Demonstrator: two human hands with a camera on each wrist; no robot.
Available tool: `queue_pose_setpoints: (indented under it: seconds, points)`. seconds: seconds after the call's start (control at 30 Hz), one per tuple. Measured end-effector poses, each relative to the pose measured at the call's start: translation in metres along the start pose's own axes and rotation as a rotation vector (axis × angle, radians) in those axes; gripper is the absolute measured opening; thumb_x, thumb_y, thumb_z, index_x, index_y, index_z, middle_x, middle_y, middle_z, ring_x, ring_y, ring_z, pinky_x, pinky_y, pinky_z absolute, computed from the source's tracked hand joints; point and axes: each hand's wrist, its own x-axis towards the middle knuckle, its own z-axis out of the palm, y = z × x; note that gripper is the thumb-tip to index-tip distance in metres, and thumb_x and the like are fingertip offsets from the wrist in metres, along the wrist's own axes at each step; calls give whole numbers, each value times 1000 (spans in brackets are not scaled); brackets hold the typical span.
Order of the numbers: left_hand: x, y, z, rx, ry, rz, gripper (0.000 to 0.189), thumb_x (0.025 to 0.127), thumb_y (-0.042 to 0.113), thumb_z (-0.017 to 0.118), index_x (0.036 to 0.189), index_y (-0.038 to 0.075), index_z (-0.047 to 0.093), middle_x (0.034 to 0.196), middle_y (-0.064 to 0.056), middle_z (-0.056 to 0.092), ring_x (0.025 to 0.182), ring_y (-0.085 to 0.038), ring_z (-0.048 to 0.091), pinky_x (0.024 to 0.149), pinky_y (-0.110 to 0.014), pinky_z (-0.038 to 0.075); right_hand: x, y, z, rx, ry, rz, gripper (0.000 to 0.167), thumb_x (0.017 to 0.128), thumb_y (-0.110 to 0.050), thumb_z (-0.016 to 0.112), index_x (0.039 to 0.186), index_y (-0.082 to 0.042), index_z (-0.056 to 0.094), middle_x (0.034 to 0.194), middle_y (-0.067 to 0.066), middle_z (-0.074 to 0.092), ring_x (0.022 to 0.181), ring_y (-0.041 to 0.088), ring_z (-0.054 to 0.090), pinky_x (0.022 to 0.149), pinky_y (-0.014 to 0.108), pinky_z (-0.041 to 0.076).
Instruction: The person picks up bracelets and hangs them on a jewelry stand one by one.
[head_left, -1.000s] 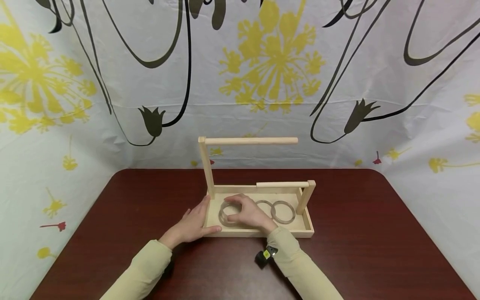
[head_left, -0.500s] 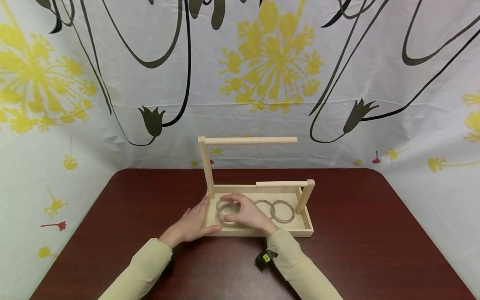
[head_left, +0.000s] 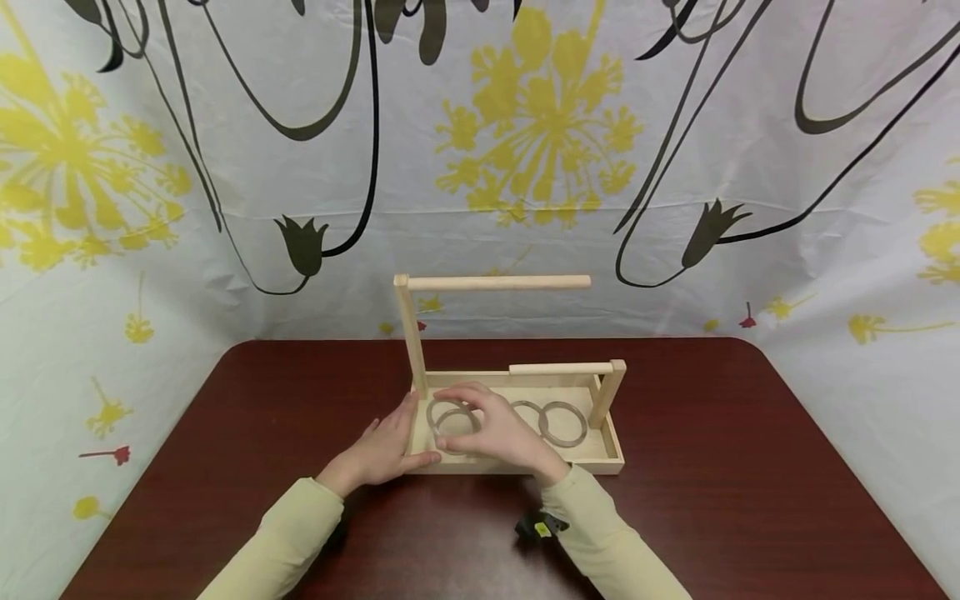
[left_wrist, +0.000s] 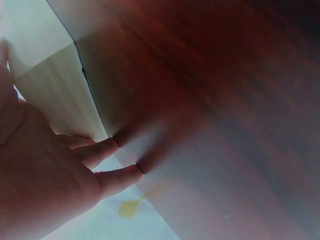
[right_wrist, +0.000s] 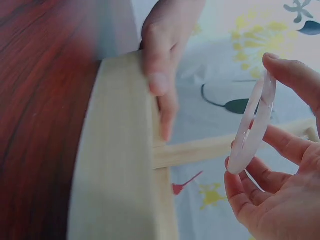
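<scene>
My right hand [head_left: 510, 429] pinches a pale, translucent bangle [right_wrist: 254, 131] between thumb and fingertips. The right wrist view has this bangle on edge, apart from the tray's front wall. In the head view it overlaps a second bangle at the left end of a shallow wooden tray [head_left: 517, 469]; which arc belongs to which is hard to tell. My left hand [head_left: 378, 447] rests against the tray's left end, its thumb over the front corner. Straight fingers [left_wrist: 120, 181] of that hand touch the table in the left wrist view.
Two more bangles [head_left: 585, 427] lie overlapping in the tray's right half. A tall left post [head_left: 411, 337] carries a long horizontal bar [head_left: 498, 283]. At the right a short post [head_left: 606, 397] bears a lower bar [head_left: 561, 368]. Patterned cloth [head_left: 480, 167] hangs behind the dark table [head_left: 712, 433].
The right hand has shifted slightly left and its wrist has turned. The bangle it holds now stands out more from the one it overlaps. The left hand stays put.
</scene>
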Motion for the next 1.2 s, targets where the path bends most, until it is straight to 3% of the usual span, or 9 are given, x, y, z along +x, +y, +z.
queue_pose_setpoints:
  seconds: [0.33, 0.6, 0.77, 1.0, 1.1, 1.2]
  points:
    - [0, 1, 0, 7, -7, -1, 104, 90, 57, 59, 152, -7, 5, 156, -25, 14, 139, -37, 27, 100, -66, 28, -10, -31, -15, -56, 31, -30, 58, 78, -30, 82, 131, -19, 62, 127, -7, 57, 117, 13, 51, 96, 41, 43]
    - [-2, 7, -3, 64, -27, -100, 105, 87, 62, 59, 153, -2, 8, 157, -19, 16, 137, -51, 18, 101, -71, 16, -20, -46, -38, -78, 55, -108, 60, 75, -29, 85, 130, -19, 62, 125, -10, 54, 116, 11, 51, 94, 41, 44]
    - [-3, 10, -4, 40, -28, -141, 106, 85, 62, 62, 154, 2, 9, 156, -21, 20, 134, -59, 14, 98, -75, 15, -33, -48, -61, -55, 84, -124, 59, 76, -24, 85, 130, -17, 61, 127, -10, 54, 117, 13, 51, 96, 40, 42]
    - [-3, 9, -3, 56, -28, -163, 107, 83, 64, 63, 155, 5, 9, 147, -37, 24, 131, -61, 19, 96, -75, 21, -55, -42, -93, -74, 138, -89, 61, 74, -11, 86, 129, -11, 61, 129, -1, 55, 112, 17, 52, 92, 35, 42]
    - [-2, 7, -3, 52, -32, -164, 107, 83, 64, 63, 155, 5, 9, 146, -37, 25, 132, -61, 18, 96, -75, 21, -62, -38, -105, -102, 159, -97, 62, 72, -5, 85, 128, -7, 60, 128, 4, 56, 110, 19, 52, 91, 34, 42]
    - [-1, 6, -3, 57, -34, -165, 108, 83, 65, 62, 155, 6, 9, 147, -37, 25, 132, -60, 19, 96, -75, 21, -67, -35, -114, -150, 185, -97, 61, 72, -6, 85, 128, -10, 61, 126, 2, 58, 107, 19, 52, 90, 32, 40]
